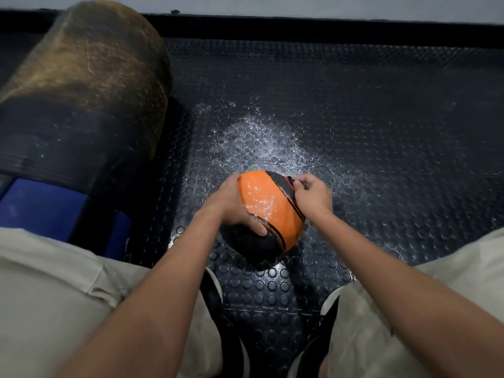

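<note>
Steadying an orange-and-black ball (270, 205) low between the knees, near the studded floor mat (368, 110), the left grip (234, 205) wraps its side while the right grip (313, 196) pinches a thin reddish strip (288, 178), apparently peeling it.

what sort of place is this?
Probably a workshop or small factory floor, not a home: black studded rubber matting, a big worn dark roller beside the seated person, and white flecks scattered beyond the orange-and-black ball that the left hand grips.
</note>
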Demonstrator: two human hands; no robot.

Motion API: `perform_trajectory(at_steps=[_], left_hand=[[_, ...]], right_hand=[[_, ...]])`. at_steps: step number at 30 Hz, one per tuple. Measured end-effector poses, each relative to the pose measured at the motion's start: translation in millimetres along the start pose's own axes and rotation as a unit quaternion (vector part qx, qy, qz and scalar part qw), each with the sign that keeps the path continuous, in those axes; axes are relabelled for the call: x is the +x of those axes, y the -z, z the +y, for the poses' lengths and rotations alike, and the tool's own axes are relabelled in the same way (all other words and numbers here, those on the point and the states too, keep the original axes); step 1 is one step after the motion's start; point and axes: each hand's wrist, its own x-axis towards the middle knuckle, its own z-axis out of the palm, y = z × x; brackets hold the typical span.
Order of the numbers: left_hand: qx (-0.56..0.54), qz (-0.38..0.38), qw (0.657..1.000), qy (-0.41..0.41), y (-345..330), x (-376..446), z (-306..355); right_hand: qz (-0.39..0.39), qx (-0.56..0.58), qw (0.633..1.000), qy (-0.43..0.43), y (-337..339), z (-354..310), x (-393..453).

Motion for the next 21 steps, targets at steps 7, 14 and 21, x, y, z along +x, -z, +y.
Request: perform_trajectory(at_steps=[7, 14, 21], left_hand=[[-0.001, 0.002, 1.000, 0.001, 4, 0, -3], [0.031, 0.002, 0.999, 0.017, 3, -1, 3], [0.038, 0.009, 0.999, 0.015, 11, 2, 3]], right_hand=[[-0.069, -0.041, 0.986, 0.148, -14, -23, -12], [0.006, 0.011, 1.000, -0.011, 0, 1, 0], [-0.051, -0.028, 0.992, 0.116, -5, -18, -5]])
